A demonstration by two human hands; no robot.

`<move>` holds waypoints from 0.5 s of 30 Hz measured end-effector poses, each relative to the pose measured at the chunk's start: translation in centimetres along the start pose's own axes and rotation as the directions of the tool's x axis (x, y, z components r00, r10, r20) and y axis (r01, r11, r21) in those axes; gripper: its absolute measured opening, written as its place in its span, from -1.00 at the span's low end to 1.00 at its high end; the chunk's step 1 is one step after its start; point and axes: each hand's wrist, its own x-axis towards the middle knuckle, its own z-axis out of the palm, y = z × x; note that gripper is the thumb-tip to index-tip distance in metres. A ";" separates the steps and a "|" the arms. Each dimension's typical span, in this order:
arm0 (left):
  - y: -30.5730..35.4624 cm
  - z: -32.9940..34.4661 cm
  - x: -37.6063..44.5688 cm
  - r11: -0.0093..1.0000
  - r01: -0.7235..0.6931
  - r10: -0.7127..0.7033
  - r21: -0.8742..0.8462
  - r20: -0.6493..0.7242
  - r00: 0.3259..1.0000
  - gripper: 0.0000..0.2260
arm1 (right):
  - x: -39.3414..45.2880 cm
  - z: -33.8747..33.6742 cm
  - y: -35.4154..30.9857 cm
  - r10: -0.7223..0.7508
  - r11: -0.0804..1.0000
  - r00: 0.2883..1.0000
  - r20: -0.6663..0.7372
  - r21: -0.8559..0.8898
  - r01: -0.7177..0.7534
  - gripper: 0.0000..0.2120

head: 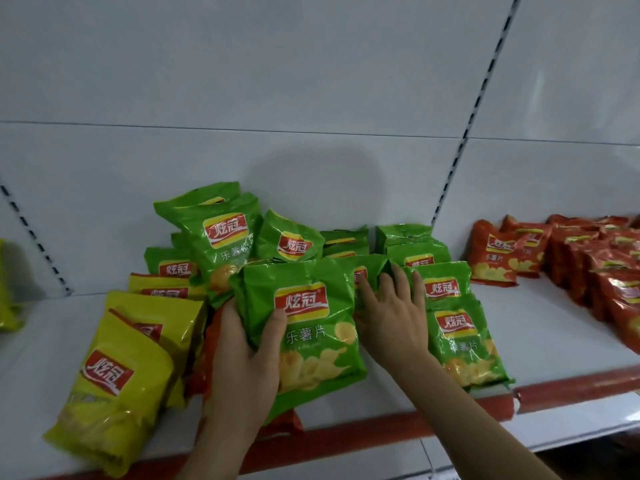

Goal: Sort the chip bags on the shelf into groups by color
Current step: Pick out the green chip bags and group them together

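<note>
My left hand (247,355) grips a green chip bag (311,327) at its left edge, thumb across the front. To its right, my right hand (391,313) lies with spread straight fingers on another green bag (369,268). Several more green bags (221,233) are heaped behind and two lie at the right (460,337). Yellow bags (121,368) lie at the left of the white shelf (554,341). A red bag (214,341) is partly hidden under the held bag. Red bags (498,251) are grouped at the far right.
The shelf has a red front strip (346,441) and a white back panel with slotted uprights (460,140). One more yellow bag (7,306) shows at the far left edge. Bare shelf lies between the green and red groups.
</note>
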 end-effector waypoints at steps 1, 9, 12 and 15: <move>0.1 0.3 0.0 1.000 -0.009 0.009 0.016 -0.017 1.000 -0.63 | 0.2 -0.2 0.1 -0.004 1.000 1.000 0.023 0.002 0.004 -0.26; 0.7 3.7 -0.7 0.998 0.004 0.004 0.069 -0.113 0.994 -0.69 | -0.4 -3.0 1.6 -0.111 0.989 0.987 0.113 0.105 0.099 0.01; 0.8 4.9 -0.9 0.997 0.001 0.009 0.079 -0.129 0.992 -0.68 | -0.2 -3.0 3.3 -0.083 0.970 0.996 -0.039 0.225 0.089 -0.19; 0.9 5.8 -1.1 0.994 -0.012 0.027 0.109 -0.138 0.990 -0.66 | -0.9 -3.7 5.4 0.053 0.805 0.946 -0.321 0.574 0.150 -0.45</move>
